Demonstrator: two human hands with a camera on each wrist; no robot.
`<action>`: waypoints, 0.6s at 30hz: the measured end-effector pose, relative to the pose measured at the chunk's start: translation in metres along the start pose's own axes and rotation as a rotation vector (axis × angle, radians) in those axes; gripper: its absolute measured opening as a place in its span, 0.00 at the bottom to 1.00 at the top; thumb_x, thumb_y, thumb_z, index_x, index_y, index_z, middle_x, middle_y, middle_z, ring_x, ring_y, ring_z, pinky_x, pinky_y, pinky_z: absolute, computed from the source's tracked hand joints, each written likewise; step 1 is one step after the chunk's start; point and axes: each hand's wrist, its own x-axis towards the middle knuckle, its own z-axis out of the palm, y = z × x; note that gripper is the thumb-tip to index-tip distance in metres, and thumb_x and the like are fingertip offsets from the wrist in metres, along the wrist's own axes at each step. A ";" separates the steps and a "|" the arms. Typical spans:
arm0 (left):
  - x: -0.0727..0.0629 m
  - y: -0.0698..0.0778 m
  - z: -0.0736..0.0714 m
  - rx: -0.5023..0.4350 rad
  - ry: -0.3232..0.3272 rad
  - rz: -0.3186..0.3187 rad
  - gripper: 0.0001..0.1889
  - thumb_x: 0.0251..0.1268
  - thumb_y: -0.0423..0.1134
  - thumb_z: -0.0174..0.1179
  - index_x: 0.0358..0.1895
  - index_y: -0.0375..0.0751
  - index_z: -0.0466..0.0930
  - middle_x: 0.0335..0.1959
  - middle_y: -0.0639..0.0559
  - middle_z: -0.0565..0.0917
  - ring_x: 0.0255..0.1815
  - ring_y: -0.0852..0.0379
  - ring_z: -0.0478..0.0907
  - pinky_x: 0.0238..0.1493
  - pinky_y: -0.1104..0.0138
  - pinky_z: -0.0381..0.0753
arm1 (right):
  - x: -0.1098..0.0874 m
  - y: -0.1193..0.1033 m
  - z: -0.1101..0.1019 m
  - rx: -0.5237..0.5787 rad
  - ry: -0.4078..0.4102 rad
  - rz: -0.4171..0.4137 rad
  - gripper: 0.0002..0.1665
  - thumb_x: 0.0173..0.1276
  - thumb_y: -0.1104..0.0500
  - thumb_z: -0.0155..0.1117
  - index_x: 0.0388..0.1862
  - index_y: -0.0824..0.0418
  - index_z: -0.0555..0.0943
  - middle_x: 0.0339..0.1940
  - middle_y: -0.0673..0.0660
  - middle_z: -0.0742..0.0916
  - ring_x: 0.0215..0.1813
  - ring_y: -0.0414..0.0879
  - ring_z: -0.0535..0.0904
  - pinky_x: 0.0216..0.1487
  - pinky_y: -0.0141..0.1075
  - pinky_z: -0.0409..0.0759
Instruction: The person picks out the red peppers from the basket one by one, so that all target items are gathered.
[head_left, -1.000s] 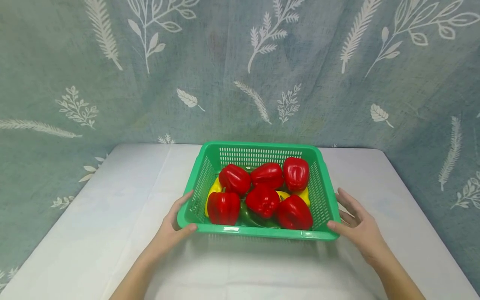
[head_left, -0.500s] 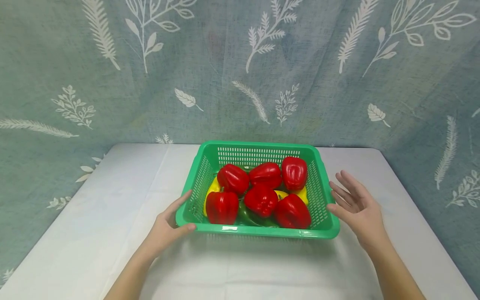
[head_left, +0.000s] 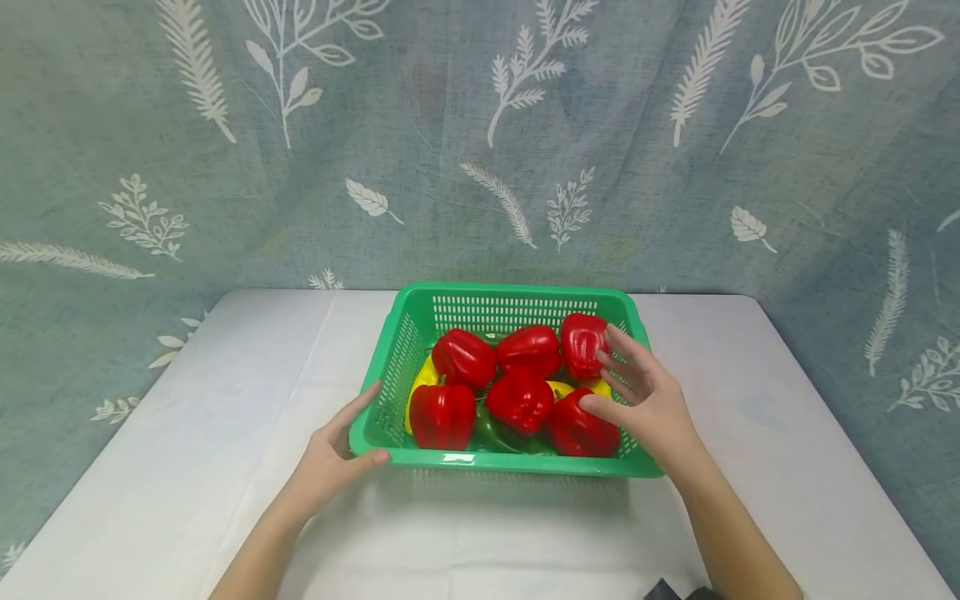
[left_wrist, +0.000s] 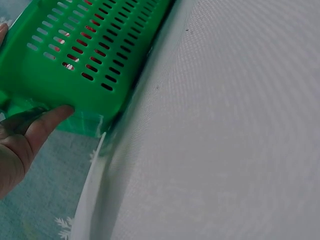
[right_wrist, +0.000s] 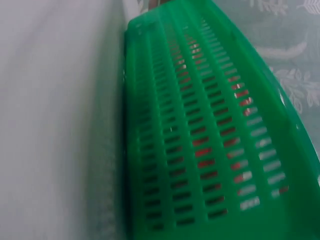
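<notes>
A green plastic basket point(head_left: 517, 463) with slotted walls stands on the white-covered table. Several red bell peppers lie in it, among them one at the front left point(head_left: 442, 417), one at the front right point(head_left: 579, 429) and one at the back right point(head_left: 579, 346). My left hand point(head_left: 327, 462) rests at the basket's front left corner, thumb by the front rim and fingers fairly straight along the left side. Over the basket's right side is my right hand point(head_left: 654, 412), fingers spread and holding nothing, near the two right-hand peppers. The right wrist view shows only the basket's slotted wall point(right_wrist: 200, 125), blurred.
Beneath the peppers lie yellow pieces point(head_left: 424, 379) and a shiny green one point(head_left: 513, 437), partly hidden. A leaf-patterned cloth point(head_left: 450, 125) hangs behind the table point(head_left: 247, 417). Something dark point(head_left: 663, 590) shows beside my right forearm at the bottom edge.
My right hand has left the basket's front right corner, lifted, and moved left over the peppers. My left hand stays at its corner. The dark thing has appeared at the bottom.
</notes>
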 end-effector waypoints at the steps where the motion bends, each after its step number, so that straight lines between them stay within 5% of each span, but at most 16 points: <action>1: 0.000 0.000 0.000 0.002 0.000 0.001 0.43 0.56 0.32 0.65 0.74 0.54 0.54 0.75 0.48 0.54 0.66 0.80 0.54 0.57 0.81 0.68 | 0.002 0.000 0.003 -0.004 -0.011 0.003 0.47 0.59 0.62 0.70 0.74 0.52 0.58 0.74 0.56 0.65 0.69 0.54 0.66 0.58 0.32 0.74; 9: -0.001 -0.001 -0.001 -0.008 -0.001 0.011 0.43 0.56 0.31 0.65 0.74 0.53 0.55 0.75 0.47 0.54 0.66 0.79 0.56 0.56 0.81 0.69 | 0.017 0.002 0.033 -0.085 -0.086 0.062 0.52 0.54 0.56 0.74 0.74 0.52 0.58 0.71 0.57 0.68 0.70 0.56 0.64 0.63 0.51 0.70; 18: 0.000 -0.001 0.000 -0.003 0.003 0.002 0.43 0.55 0.31 0.66 0.74 0.53 0.55 0.75 0.47 0.54 0.65 0.79 0.57 0.56 0.81 0.69 | 0.023 -0.002 0.057 -0.248 -0.176 0.130 0.61 0.46 0.47 0.78 0.75 0.48 0.53 0.69 0.55 0.69 0.67 0.55 0.64 0.48 0.48 0.83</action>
